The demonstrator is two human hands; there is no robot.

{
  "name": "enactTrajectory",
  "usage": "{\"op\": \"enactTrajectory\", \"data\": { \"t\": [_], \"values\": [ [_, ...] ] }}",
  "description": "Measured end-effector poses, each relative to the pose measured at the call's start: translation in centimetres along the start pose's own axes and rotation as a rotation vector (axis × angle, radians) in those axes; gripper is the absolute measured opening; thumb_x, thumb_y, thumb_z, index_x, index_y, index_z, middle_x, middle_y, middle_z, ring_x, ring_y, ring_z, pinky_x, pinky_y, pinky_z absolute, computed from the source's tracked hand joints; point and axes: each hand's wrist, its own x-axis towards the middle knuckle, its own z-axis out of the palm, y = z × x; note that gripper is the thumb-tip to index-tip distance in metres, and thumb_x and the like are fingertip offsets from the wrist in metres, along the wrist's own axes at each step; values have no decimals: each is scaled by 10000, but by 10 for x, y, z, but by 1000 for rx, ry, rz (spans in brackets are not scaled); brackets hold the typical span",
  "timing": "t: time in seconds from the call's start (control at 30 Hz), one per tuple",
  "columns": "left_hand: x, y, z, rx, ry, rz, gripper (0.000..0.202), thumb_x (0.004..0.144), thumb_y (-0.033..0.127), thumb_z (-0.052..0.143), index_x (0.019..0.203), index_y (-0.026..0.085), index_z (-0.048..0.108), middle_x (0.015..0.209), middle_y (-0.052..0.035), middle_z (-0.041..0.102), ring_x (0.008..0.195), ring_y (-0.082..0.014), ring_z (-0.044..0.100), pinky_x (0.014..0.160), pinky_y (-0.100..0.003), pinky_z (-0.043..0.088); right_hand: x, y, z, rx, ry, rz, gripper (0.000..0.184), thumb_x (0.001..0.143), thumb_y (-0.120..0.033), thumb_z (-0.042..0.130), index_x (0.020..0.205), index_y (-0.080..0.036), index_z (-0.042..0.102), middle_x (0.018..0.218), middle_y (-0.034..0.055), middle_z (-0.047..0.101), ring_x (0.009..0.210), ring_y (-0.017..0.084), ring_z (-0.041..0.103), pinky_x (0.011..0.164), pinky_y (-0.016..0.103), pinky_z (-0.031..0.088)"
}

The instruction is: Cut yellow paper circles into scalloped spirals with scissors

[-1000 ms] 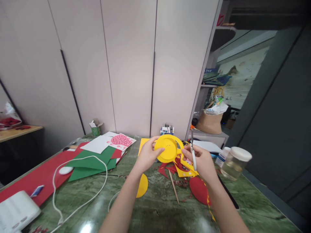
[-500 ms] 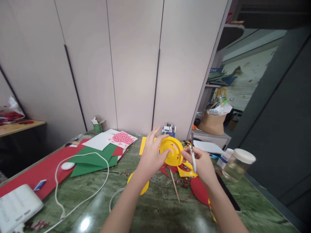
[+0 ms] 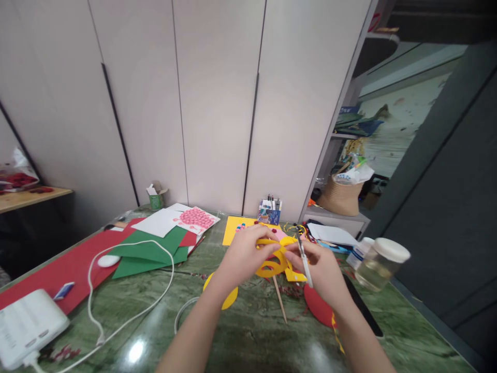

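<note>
My left hand (image 3: 245,255) is closed, pinching a curled strip of yellow paper (image 3: 273,267) between thumb and fingers. The strip hangs in loops like a cut spiral just above the table. My right hand (image 3: 321,267) holds a pair of scissors (image 3: 305,262), blades pointing up and away from me. Its fingertips also meet the yellow paper at the right end of the loops. Part of the scissor handles is hidden by that hand. Under the hands lie a wooden stick (image 3: 280,300) and a red paper circle (image 3: 319,305). A yellow paper circle (image 3: 229,298) is partly behind my left forearm.
Green paper sheets (image 3: 149,264), long red paper (image 3: 83,254) and a white cable (image 3: 132,316) with a white box (image 3: 29,326) are on the left. A lidded jar (image 3: 382,267) and a black flat object (image 3: 361,305) stand or lie at right. Pens in a holder (image 3: 269,211) are behind.
The yellow paper was a round spiral facing me; now it is tipped and stretched into hanging loops. My left fingers have closed from spread to a pinch and come lower.
</note>
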Motion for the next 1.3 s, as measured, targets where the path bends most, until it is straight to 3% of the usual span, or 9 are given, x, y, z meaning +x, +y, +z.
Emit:
{"op": "enactTrajectory", "data": {
  "t": [0.23, 0.33, 0.43, 0.6, 0.77, 0.9, 1.1, 1.3],
  "values": [
    [7, -8, -10, -379, 299, -225, 105, 732, 272, 628, 742, 168, 633, 761, -21, 663, 711, -158, 597, 611, -238, 443, -5, -9, -15, 156, 57, -38, 243, 748, -386, 618, 687, -151, 629, 700, 48, 636, 646, 187, 565, 608, 277, 448],
    [9, -14, -14, -573, 428, -232, 155, 731, 311, 643, 761, 167, 594, 700, 8, 613, 621, -119, 561, 542, -205, 424, -9, -7, -21, 111, -21, -45, 255, 770, -383, 584, 697, -142, 625, 653, 39, 607, 610, 178, 541, 579, 271, 428],
    [9, -17, -13, -634, 511, -196, 166, 750, 321, 639, 763, 174, 565, 649, 35, 555, 585, -92, 524, 530, -182, 414, -15, -9, -19, 64, -105, -42, 245, 779, -369, 563, 722, -136, 618, 633, 29, 581, 594, 173, 521, 554, 262, 405],
    [8, -16, -9, -725, 481, -184, 194, 788, 343, 608, 754, 178, 511, 625, 51, 513, 528, -75, 492, 489, -163, 396, -18, -14, -8, 42, -250, 12, 289, 804, -398, 511, 674, -148, 574, 549, -1, 518, 510, 145, 469, 491, 241, 363],
    [8, -12, -6, -833, 452, -228, 227, 826, 397, 553, 774, 199, 456, 577, 70, 477, 439, -60, 444, 420, -145, 357, -7, -7, -6, -79, -213, -24, 385, 834, -430, 433, 555, -168, 471, 563, 10, 509, 523, 144, 464, 499, 240, 341],
    [7, -10, -3, -833, 388, -244, 224, 839, 413, 529, 797, 212, 437, 566, 75, 476, 407, -61, 428, 411, -153, 360, -7, -9, -2, -195, -237, -8, 294, 805, -339, 478, 572, -159, 492, 527, -22, 466, 512, 127, 420, 492, 225, 302],
    [2, -5, 2, -661, 378, -215, 228, 843, 422, 518, 807, 208, 448, 629, 50, 493, 507, -83, 485, 450, -159, 369, -11, -19, 3, -159, -217, 35, 208, 751, -242, 468, 584, -144, 544, 535, -22, 498, 510, 129, 442, 478, 214, 299],
    [0, 0, 2, -705, 338, -217, 227, 844, 423, 514, 818, 212, 434, 611, 56, 488, 476, -84, 473, 436, -167, 369, -10, -20, 0, -157, -210, 11, 180, 710, -196, 452, 543, -154, 503, 504, -27, 481, 502, 129, 426, 478, 219, 304]
  ]
}}
